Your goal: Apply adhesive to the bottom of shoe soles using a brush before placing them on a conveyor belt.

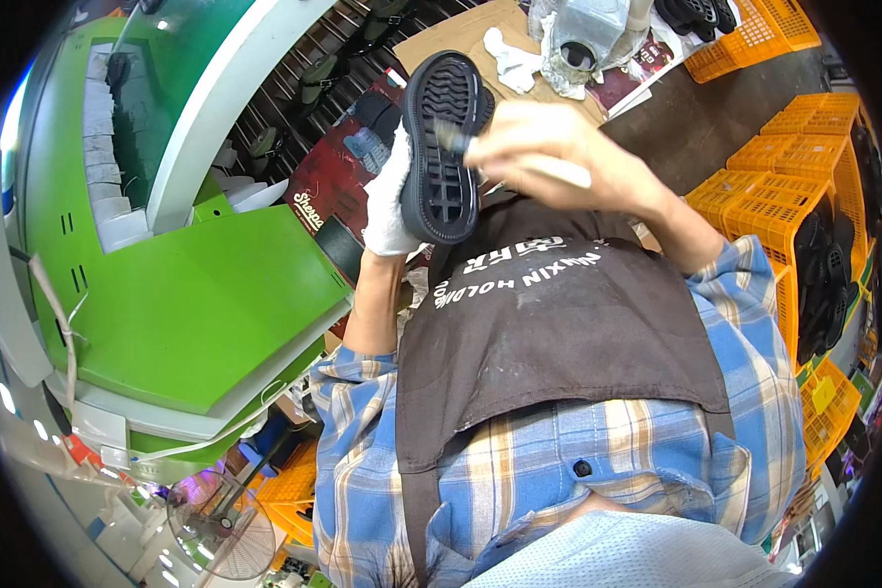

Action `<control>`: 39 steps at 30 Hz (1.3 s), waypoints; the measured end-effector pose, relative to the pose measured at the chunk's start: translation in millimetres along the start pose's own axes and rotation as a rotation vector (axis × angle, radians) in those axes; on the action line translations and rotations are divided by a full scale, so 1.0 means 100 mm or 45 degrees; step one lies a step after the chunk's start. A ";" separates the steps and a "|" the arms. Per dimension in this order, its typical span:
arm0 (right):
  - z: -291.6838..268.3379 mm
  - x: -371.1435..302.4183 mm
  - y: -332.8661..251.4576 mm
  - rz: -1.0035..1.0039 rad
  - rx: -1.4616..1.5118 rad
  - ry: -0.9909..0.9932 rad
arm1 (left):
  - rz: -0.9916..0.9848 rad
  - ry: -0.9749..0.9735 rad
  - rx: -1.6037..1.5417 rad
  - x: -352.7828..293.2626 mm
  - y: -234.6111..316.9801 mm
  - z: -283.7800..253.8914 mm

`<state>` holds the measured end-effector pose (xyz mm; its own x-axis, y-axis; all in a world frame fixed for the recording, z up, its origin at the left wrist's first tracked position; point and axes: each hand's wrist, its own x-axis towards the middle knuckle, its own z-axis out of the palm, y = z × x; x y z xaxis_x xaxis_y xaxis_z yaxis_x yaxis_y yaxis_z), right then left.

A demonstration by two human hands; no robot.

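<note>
My left hand (389, 201), in a white glove, grips a black rubber shoe sole (447, 201) from its left side. The sole stands lengthwise, with its hollow, ribbed and gridded face toward me. In my bare right hand (583, 142) is a brush (561, 171) with a pale handle, blurred by motion. Its bristles are over the middle of the sole; whether they touch it, I cannot tell. A second black piece shows partly behind the sole, mostly hidden by it and my right hand.
A large green machine (196, 314) with a white curved frame fills the left. Ahead lie cardboard (441, 37), crumpled white cloth (512, 61) and a plastic-wrapped metal container (588, 39). Orange crates (779, 201) with black footwear stand at right. A fan (223, 526) is at lower left.
</note>
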<state>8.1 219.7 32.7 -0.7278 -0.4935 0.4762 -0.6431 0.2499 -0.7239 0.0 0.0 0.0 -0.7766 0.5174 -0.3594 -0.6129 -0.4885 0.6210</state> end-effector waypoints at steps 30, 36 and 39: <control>-0.14 -0.32 0.49 0.713 0.353 0.396 | 1.183 1.081 -0.076 0.25 1.36 -1.38; -0.20 -0.59 0.77 0.924 0.442 0.661 | 0.442 0.481 2.227 1.09 -0.20 -0.60; -0.16 -0.60 0.75 0.941 0.453 0.686 | 0.719 0.397 2.811 1.32 -0.68 -0.57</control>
<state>0.1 281.4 -42.0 -0.9863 0.1547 -0.0572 0.0631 0.0332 -0.9975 -69.6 61.7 -129.2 -0.8774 0.4592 0.1393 0.4759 0.8698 0.1304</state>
